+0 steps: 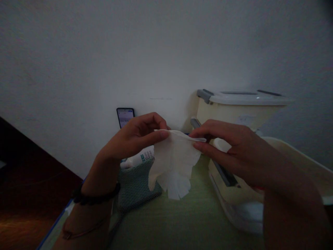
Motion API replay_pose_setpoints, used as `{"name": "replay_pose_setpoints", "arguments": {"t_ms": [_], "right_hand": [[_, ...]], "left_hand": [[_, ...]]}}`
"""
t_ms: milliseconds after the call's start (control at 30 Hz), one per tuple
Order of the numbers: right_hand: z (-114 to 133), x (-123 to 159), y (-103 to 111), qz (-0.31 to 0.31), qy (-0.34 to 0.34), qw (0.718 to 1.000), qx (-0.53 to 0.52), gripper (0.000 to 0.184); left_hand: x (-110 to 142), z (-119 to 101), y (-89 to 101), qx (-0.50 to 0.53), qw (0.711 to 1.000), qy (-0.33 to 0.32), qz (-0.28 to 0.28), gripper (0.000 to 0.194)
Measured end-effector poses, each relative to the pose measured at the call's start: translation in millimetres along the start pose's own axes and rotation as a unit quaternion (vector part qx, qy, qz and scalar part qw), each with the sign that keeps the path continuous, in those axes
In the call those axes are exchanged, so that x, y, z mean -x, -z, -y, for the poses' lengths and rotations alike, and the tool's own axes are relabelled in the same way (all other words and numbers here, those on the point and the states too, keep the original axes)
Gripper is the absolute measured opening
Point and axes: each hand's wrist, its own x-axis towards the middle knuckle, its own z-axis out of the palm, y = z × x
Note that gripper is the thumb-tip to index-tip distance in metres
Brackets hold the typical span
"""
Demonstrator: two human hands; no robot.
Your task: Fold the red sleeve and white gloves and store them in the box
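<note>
A thin white disposable glove (174, 159) hangs between my two hands, its cuff at the top and its fingers dangling down. My left hand (140, 135) pinches the left side of the cuff between thumb and fingertips. On the right, my right hand (221, 139) grips the other end of the cuff, which is pulled fairly straight. Behind the glove stands a teal woven pouch (135, 184) with a white tube or bottle (140, 157) sticking out of it. The glove covers part of both.
A phone (125, 117) leans upright against the wall (156, 52). To the right, a cream storage bin (229, 114) with a lid and grey latches stands beside an open container (299, 152). All rest on a pale green table (187, 222), whose edge shows at lower left.
</note>
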Motion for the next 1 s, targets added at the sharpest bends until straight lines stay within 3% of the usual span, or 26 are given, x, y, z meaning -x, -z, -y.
{"name": "replay_pose_setpoints", "arguments": {"t_ms": [300,600,733,1000], "right_hand": [[4.6,-0.5,-1.5,0.001,-0.007,1.0,-0.004,0.017],[3.2,0.3,1.5,0.052,-0.012,0.998,-0.04,0.015],[1.8,0.8,3.2,0.059,-0.029,0.997,-0.038,0.018],[1.2,-1.1,-1.3,-0.057,-0.104,0.993,-0.029,0.016]], "left_hand": [[-1.7,-1.3,-5.7,0.038,0.998,0.035,0.036,0.009],[-2.3,2.6,-6.3,0.061,0.998,0.005,-0.001,0.004],[-4.0,2.1,-8.1,0.057,0.997,0.0,-0.046,0.007],[-10.2,0.2,-14.7,-0.049,0.982,-0.035,-0.178,0.014]]}}
